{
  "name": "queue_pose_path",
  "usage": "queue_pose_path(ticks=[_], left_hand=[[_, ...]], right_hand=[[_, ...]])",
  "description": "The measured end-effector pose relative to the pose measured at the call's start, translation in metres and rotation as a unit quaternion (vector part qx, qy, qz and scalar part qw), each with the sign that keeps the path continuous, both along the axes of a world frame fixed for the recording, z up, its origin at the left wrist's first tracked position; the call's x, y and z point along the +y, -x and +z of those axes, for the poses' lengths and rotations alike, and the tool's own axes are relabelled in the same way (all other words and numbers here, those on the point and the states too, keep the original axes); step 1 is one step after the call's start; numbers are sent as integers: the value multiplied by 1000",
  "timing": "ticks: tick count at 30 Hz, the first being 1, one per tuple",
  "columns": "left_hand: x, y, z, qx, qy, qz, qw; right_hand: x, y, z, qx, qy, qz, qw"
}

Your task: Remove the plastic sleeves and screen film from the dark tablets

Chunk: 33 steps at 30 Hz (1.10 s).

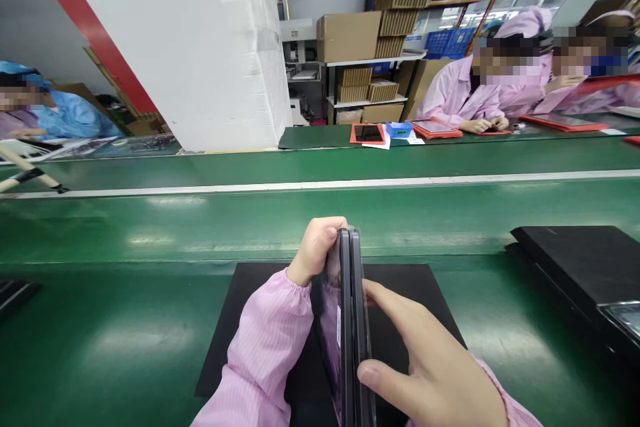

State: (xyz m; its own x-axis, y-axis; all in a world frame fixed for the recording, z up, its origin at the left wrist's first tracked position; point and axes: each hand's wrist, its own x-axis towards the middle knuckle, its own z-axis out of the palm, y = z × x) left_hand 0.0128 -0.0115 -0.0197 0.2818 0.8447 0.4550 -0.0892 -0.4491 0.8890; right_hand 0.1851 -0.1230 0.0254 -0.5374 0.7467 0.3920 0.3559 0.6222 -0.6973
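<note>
Two flat dark panels (350,320) stand on edge, side by side, above a black mat (400,280) on the green bench. A glossy face and a small white label show on the left panel. My left hand (319,247) is closed round their far upper edge, thumb bent over the corner. From the right, my right hand (425,353) touches the right panel with its thumb and fingertips, the thumb near the edge that faces up. The lower ends of the panels run out of view.
A stack of black sheets or panels (575,267) lies at the right. Another dark item (15,295) is at the left edge. Across the bench, people in pink (460,90) work with red-framed tablets (435,129); a person in blue (80,117) sits far left.
</note>
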Motion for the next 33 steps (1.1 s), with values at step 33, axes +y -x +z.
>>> queue_pose_path(ticks=[33], left_hand=[[3,-2,-1,-4,4,2,1000]], right_hand=[[5,-2,-4,-16,-26,2,1000]])
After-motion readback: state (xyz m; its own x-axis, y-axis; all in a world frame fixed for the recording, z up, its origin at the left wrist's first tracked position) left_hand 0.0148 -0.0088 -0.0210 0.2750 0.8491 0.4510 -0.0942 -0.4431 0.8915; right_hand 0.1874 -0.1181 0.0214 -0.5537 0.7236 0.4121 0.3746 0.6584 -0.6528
